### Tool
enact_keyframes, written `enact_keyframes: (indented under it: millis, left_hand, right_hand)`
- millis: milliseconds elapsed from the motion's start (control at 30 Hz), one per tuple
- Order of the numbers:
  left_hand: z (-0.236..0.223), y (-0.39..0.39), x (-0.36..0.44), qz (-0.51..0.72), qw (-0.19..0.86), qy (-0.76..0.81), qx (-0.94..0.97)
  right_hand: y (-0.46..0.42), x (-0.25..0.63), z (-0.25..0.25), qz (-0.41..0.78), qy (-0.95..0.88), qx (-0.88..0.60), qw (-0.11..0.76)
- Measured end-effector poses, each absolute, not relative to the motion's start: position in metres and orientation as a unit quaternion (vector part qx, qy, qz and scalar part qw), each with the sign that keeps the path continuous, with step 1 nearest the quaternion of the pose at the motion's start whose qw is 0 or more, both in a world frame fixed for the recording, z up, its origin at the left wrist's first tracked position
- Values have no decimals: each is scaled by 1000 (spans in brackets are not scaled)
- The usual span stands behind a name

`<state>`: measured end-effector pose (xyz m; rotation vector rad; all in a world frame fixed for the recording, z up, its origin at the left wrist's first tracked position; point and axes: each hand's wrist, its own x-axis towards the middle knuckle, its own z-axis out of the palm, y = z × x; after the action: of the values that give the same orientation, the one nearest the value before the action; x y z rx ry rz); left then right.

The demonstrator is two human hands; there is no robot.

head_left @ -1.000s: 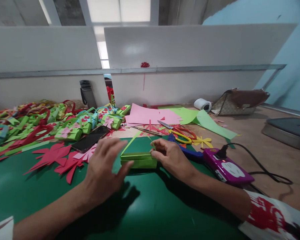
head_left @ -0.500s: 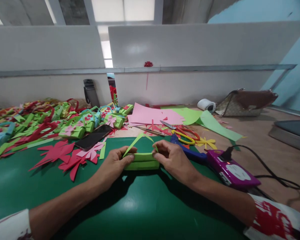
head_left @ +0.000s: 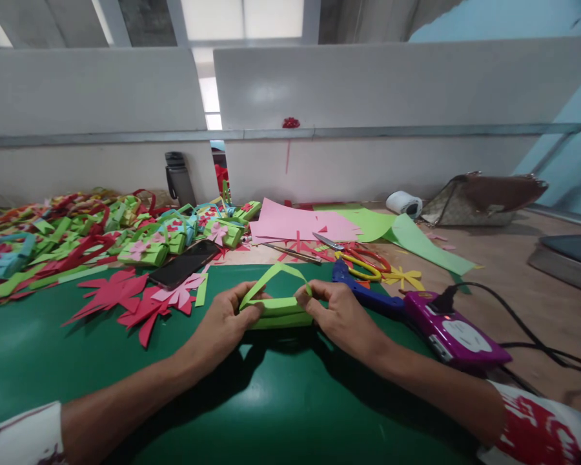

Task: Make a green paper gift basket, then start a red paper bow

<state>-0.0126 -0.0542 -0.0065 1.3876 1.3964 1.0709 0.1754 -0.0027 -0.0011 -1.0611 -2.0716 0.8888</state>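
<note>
A small light-green paper bag (head_left: 283, 319) with a folded strip handle (head_left: 277, 268) is held just above the green mat (head_left: 271, 400). My left hand (head_left: 230, 314) pinches its left end, thumb in front. On its right end, my right hand (head_left: 332, 310) grips with thumb and fingertips where the strip meets the body. The strip rises in a bent arch between both hands. Left of my left hand lie red paper flowers (head_left: 148, 313) and a pink paper flower (head_left: 181, 290). A blue glue gun (head_left: 368, 294) rests beyond my right hand.
A heap of finished paper bags (head_left: 145, 248) fills the back left, by a black phone (head_left: 184, 263) and a grey bottle (head_left: 179, 181). Yellow-and-red-handled scissors (head_left: 363, 266), pink paper sheets (head_left: 300, 223) and a purple power strip (head_left: 458, 329) with a black cable lie behind and right.
The paper bag tilts slightly between my hands, and its handle strip now shows as a wider arch. Both hands keep their grip; the whole view has shifted a little.
</note>
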Motion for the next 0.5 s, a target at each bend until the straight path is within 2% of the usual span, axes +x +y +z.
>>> enact_keyframes:
  millis: [267, 500]
  left_hand:
    - [-3, -54, -19, 448, 461, 543, 540]
    - [-21, -47, -21, 489, 537, 497, 474]
  right_hand:
    - [2, 179, 0, 353, -768, -377, 379]
    - [1, 177, 2, 411, -746, -388, 352]
